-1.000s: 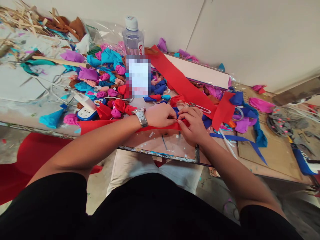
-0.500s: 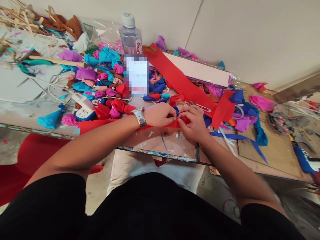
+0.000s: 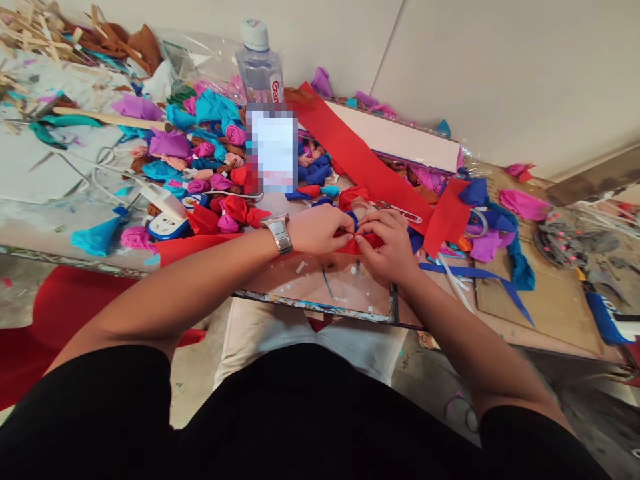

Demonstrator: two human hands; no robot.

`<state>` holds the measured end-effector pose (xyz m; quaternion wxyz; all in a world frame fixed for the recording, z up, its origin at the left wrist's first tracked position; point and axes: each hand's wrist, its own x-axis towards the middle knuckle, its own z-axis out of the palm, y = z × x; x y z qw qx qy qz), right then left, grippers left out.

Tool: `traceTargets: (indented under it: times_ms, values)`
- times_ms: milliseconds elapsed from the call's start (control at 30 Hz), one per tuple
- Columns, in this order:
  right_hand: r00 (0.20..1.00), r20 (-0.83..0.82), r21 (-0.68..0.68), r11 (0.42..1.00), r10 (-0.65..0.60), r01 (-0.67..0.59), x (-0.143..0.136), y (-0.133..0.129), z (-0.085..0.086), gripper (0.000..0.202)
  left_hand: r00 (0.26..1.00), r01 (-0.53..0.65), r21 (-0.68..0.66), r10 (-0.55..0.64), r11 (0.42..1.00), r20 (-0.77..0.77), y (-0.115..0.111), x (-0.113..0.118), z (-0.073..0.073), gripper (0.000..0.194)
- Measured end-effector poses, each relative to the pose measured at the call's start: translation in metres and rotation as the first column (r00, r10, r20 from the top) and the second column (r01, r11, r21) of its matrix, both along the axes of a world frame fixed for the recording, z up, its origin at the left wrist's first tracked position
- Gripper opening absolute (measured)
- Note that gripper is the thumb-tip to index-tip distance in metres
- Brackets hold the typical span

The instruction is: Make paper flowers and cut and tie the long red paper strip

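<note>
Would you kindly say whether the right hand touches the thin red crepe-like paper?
Touching: the head view shows the right hand pinching the red paper between thumb and fingers.

A black top [image 3: 280, 413] with short, loose black sleeves [image 3: 105, 400], pale cream trousers [image 3: 255, 333], and a silver-coloured watch [image 3: 281, 236] with a metal link band on the left wrist.

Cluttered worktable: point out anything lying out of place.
A flat, cloth-like blue strip trails, bent, onto the brown cardboard sheet, and a small white rectangular scrap lies loose near the left hand; both look like stray offcuts.
</note>
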<state>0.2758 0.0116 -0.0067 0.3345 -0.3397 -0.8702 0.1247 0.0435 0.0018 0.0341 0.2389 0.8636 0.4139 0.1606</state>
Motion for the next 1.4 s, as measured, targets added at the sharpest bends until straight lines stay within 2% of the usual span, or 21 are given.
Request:
traceTargets:
  times_ms: [267, 533, 767, 1400]
  values:
    - [1.000, -0.011, -0.014, 1.000, -0.025, 0.025, -0.0005, 0.0003, 0.0000, 0.004, 0.998, -0.046, 0.017, 0.047, 0.999, -0.052, -0.0026, 0.0013, 0.0035, 0.015]
    - [1.000, -0.004, -0.002, 1.000, -0.012, 0.012, -0.0003, 0.0005, -0.0014, 0.005, 0.998, -0.036, 0.017, 0.037, 0.999, -0.054, -0.0021, -0.0007, 0.0037, 0.015]
    - [1.000, -0.013, 0.004, 1.000, -0.014, 0.014, 0.0003, 0.0008, -0.0015, 0.005, 1.000, 0.012, -0.017, -0.012, 1.000, 0.016, 0.0011, -0.0033, 0.0037, 0.028]
    - [0.996, -0.080, -0.056, 0.998, 0.031, -0.036, -0.0015, 0.0022, -0.0006, 0.005, 1.000, -0.003, 0.090, 0.002, 0.996, 0.011, -0.0007, 0.0005, -0.0028, 0.025]
